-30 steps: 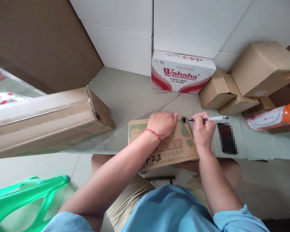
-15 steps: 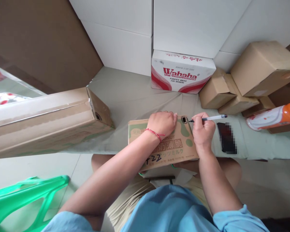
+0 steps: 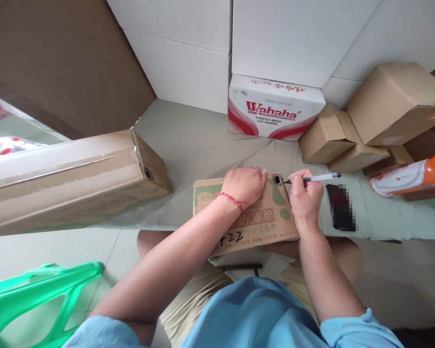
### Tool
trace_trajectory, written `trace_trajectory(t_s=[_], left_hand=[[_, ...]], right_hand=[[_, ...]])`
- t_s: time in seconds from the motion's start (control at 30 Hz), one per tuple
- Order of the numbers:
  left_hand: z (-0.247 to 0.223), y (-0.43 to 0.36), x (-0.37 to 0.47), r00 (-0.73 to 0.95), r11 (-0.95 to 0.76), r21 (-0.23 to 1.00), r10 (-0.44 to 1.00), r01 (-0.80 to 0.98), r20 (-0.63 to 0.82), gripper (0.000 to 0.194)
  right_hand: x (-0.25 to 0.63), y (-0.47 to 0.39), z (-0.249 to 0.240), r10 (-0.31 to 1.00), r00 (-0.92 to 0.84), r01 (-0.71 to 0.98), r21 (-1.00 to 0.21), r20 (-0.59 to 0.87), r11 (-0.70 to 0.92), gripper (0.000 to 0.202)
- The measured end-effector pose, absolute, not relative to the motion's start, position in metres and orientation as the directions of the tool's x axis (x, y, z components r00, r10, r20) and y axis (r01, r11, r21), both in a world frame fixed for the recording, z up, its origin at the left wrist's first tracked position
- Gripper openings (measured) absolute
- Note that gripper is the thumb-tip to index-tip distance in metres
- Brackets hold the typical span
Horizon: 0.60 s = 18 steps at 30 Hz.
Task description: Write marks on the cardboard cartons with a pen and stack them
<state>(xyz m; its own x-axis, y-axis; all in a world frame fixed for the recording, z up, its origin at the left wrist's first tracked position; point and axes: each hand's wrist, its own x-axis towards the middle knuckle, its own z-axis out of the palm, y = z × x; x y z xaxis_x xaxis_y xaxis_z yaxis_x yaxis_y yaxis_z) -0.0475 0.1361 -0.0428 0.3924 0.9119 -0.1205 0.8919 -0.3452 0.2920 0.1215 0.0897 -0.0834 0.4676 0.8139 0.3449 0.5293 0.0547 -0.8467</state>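
A brown cardboard box (image 3: 281,222) with green patches and "22" handwritten in black lies at the table's front edge. My left hand (image 3: 243,186), with a red string at the wrist, is closed over its far edge; the fingertips are mostly hidden. My right hand (image 3: 306,195) is wrapped around a pen (image 3: 322,177) with a clear barrel, held almost level. The pen's dark tip points left, close to a small ragged hole (image 3: 277,179) in the box's far right corner. Whether the tip touches the cardboard I cannot tell.
A dark phone (image 3: 339,208) lies right of my right hand. Behind stand a white and red Wahaba carton (image 3: 271,113), stacked brown boxes (image 3: 391,104) and an orange-white bottle (image 3: 413,176). A long carton (image 3: 76,179) is at left, a green plastic stool (image 3: 58,290) below.
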Motion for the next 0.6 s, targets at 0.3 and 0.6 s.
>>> trace_trajectory(t_s=[0.3, 0.6], left_hand=[[-0.0428, 0.1357, -0.0483, 0.394, -0.345, 0.296, 0.911, 0.891, -0.123, 0.06], [-0.0428, 0.136, -0.048, 0.393, -0.342, 0.311, 0.912, 0.887, -0.119, 0.06]], right_hand=[[0.1198, 0.089, -0.0804, 0.821, 0.471, 0.524, -0.851, 0.324, 0.036, 0.018], [0.1171, 0.0904, -0.0773, 0.837, 0.427, 0.479, -0.871, 0.342, 0.111, 0.017]])
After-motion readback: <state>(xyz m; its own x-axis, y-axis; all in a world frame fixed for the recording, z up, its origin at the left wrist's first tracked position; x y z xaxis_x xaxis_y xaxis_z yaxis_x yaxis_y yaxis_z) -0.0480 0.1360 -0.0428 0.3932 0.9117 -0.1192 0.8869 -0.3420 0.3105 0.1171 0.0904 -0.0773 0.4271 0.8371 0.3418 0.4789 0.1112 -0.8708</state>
